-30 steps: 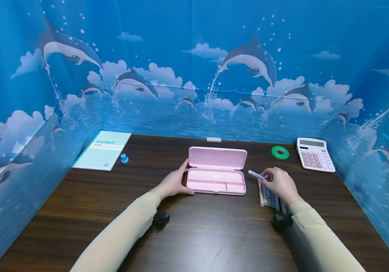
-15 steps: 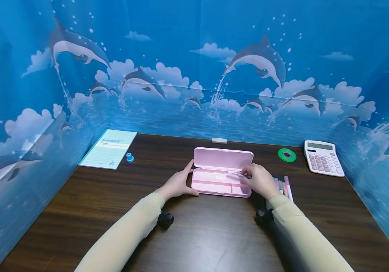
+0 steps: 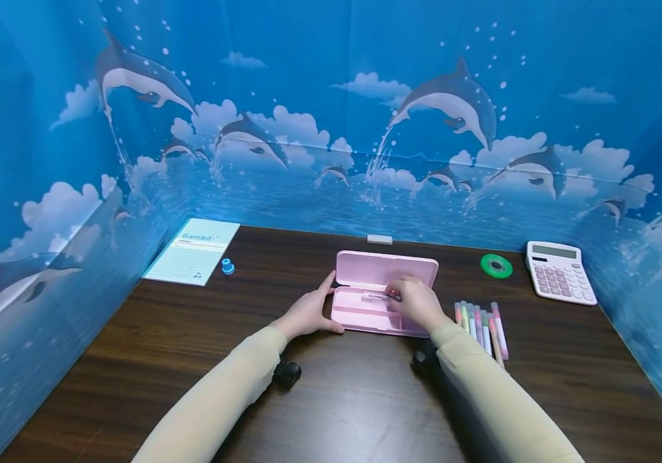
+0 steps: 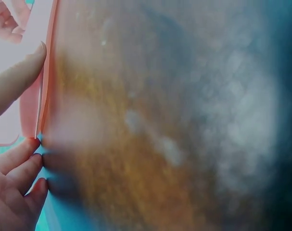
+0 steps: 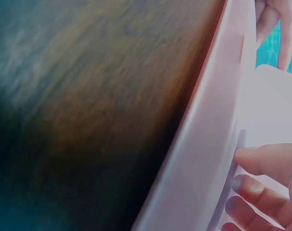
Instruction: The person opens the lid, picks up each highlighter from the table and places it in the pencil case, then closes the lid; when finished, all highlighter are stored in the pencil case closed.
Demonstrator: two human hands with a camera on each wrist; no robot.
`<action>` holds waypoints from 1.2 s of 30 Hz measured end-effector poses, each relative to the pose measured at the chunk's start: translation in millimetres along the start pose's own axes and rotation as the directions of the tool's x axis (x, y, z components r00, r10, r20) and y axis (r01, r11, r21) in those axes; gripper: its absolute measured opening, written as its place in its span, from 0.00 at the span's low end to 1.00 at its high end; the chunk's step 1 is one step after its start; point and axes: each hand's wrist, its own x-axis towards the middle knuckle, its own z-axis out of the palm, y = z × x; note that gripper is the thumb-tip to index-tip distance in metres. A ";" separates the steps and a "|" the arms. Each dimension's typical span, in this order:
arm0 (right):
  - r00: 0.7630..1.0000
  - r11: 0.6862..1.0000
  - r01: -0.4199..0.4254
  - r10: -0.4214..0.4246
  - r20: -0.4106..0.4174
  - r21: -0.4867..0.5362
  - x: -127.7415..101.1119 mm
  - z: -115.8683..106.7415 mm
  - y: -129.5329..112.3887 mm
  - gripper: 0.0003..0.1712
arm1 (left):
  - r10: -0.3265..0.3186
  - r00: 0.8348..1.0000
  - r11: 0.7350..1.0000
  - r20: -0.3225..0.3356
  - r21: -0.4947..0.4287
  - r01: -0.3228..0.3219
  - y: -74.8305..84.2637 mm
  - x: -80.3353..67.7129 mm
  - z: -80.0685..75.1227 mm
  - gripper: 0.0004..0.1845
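Your left hand [image 3: 307, 313] holds the pink pencil case [image 3: 365, 307] side, fingers relaxed; your right hand [image 3: 417, 302] pinches a pen [image 3: 378, 297] inside it.

One pencil case [image 3: 385, 290], six pens [image 3: 481, 325] in a row (a seventh lies inside the case), one calculator [image 3: 560, 271], one tape roll [image 3: 495, 265], one notepad [image 3: 193, 250].

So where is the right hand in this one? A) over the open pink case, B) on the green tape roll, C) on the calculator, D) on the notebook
A: the right hand sits over the tray of the open pink case, pinching a pen there.
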 end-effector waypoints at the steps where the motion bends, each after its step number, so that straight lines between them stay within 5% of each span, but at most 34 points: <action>1: 1.000 1.000 0.002 -0.002 -0.001 -0.001 0.1 -0.4 -0.5 0.04 | 0.002 1.000 1.000 0.001 -0.006 -0.002 0.7 0.1 -0.1 0.66; 18: 0.991 0.996 -0.048 0.058 -0.120 0.079 -24.6 -21.1 24.6 0.05 | 0.023 1.000 1.000 -0.008 -0.010 -0.023 -0.9 4.0 -0.2 0.67; 36: 0.955 0.957 -0.278 0.285 -0.083 0.089 -82.0 -53.5 89.1 0.09 | 0.014 1.000 1.000 0.007 -0.011 -0.013 2.3 3.7 -1.1 0.67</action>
